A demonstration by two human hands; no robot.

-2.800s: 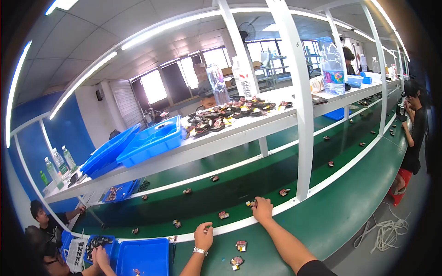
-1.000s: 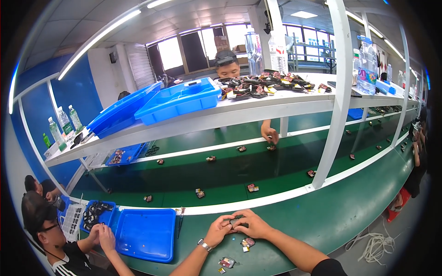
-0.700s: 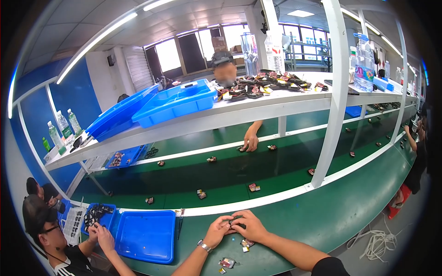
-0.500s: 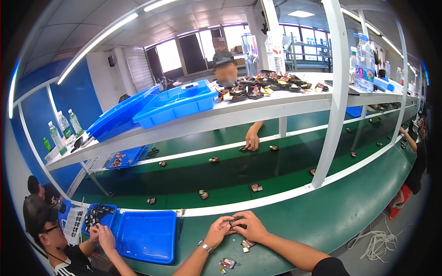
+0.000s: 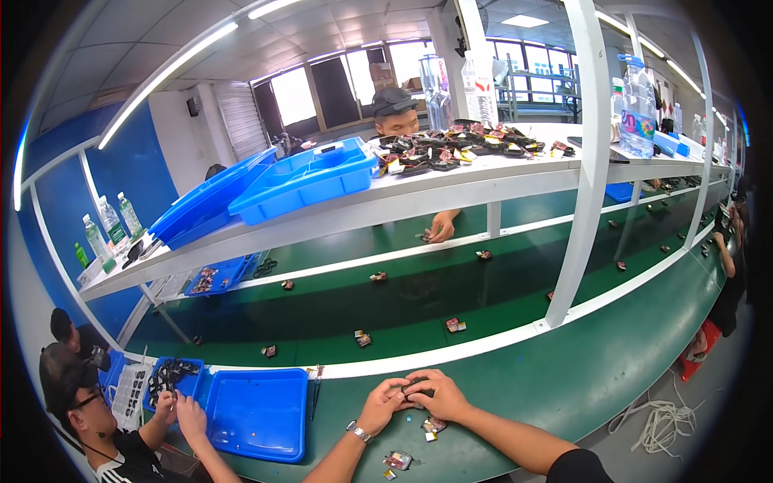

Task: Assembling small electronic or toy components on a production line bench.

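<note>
My left hand (image 5: 382, 406), with a metal watch on its wrist, and my right hand (image 5: 440, 398) meet over the green worktop. Between their closed fingers is a small black part (image 5: 413, 390), mostly covered by the fingertips. Just below my right hand lies a small electronic assembly (image 5: 433, 427) with a yellow-and-white piece. Nearer to me rests a second such assembly (image 5: 397, 460), dark red with a silvery edge. A tiny light-blue square sits by my fingers.
An empty-looking blue tray (image 5: 256, 414) stands left of my hands, with thin tweezers-like tools (image 5: 315, 394) beside it. Beyond a white rail, a green conveyor belt (image 5: 322, 318) carries spaced-out assemblies. Above runs a white shelf (image 5: 515, 179) on posts. A co-worker (image 5: 88, 402) sits at left.
The assemblies on the belt have shifted slightly to the right. Across the belt, another person's hand has drawn back a little. My own hands have hardly moved.
</note>
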